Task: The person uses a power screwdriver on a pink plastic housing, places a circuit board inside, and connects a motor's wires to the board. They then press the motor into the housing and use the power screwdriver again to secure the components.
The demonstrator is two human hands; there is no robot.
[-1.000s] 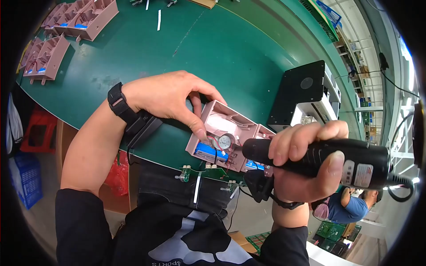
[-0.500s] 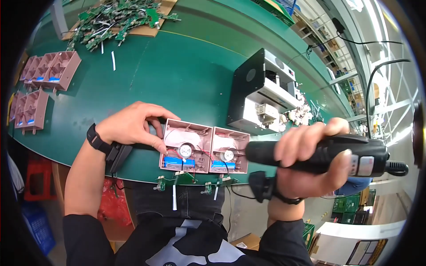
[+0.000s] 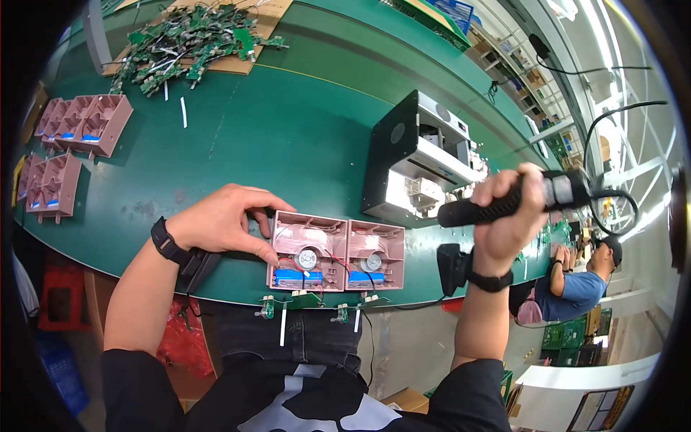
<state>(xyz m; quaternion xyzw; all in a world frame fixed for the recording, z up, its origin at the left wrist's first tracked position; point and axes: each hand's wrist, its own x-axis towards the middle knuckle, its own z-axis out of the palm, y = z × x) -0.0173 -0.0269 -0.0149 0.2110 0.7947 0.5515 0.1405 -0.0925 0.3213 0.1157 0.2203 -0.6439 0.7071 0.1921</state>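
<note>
Two pink plastic housings stand side by side at the table's near edge: the left housing (image 3: 333, 241) and the right housing (image 3: 396, 248). Each holds a small round metal motor (image 3: 307, 259) and a blue cylindrical battery (image 3: 296, 277), joined by thin red and black wires. Green circuit boards (image 3: 306, 299) hang at their front side with white strips. My left hand (image 3: 234, 219) grips the left housing's outer wall between thumb and fingers. Up and to the right, my right hand (image 3: 509, 209) is wrapped round a black corded electric screwdriver (image 3: 471, 212), held roughly level, apart from the housings.
A black and white machine (image 3: 414, 155) stands right of centre. More pink housings (image 3: 101, 126) sit at the far left. A heap of green circuit boards (image 3: 180, 50) lies on cardboard at the back. A co-worker (image 3: 579, 288) is at the table's right.
My right hand has lifted the electric screwdriver up and rightward, away from the right housing. My left hand keeps its hold on the left housing. The co-worker has come into view.
</note>
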